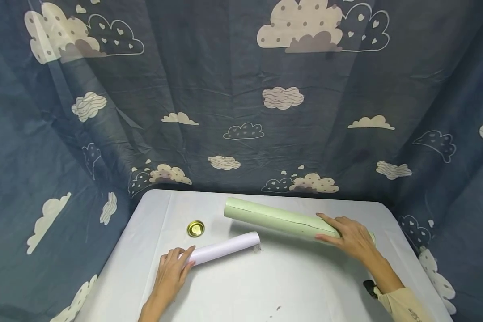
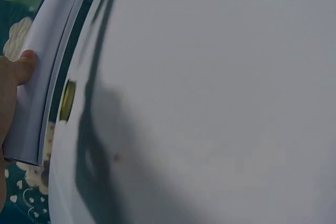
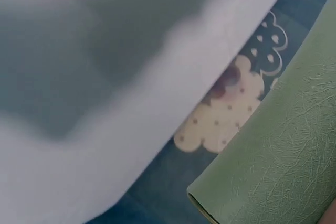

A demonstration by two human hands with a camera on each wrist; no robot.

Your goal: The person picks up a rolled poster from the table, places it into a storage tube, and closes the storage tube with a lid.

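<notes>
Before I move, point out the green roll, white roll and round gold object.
Green roll (image 1: 274, 219), head view, on the middle of its side.
White roll (image 1: 226, 249), head view, on its visible side, about midway.
Round gold object (image 1: 195, 228), head view, on its centre.

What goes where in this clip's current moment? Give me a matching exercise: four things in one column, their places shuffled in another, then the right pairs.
Things:
1. green roll
2. white roll
3. round gold-coloured piece
4. cloud-patterned cloth

Places:
A. held in the left hand
B. hanging beyond the far edge of the table
C. held in the right hand
D. resting on the table, touched by neither hand

Pairs: 1-C; 2-A; 3-D; 4-B
</notes>
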